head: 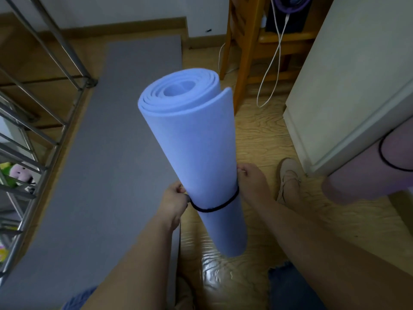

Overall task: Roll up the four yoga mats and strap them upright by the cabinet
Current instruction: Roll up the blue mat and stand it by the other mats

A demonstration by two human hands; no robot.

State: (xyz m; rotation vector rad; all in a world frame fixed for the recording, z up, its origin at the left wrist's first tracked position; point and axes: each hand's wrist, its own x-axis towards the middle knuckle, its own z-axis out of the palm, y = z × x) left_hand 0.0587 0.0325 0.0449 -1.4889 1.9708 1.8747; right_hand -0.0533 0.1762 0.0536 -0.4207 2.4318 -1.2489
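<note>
Wood floor [263, 135] | rolled blue mat [190, 142] upright, black strap [214, 208] round it | left hand [174, 200] pinches strap | right hand [252, 182] grips mat

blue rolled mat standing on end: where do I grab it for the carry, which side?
Probably mid-body, above the black cord, coming from the right: the loose outer flap edge runs down that side, so a wrapping palm pins it. The blue mat stands upright, its unstrapped top coils slack; left hand and right hand sit low, at the cord.
</note>
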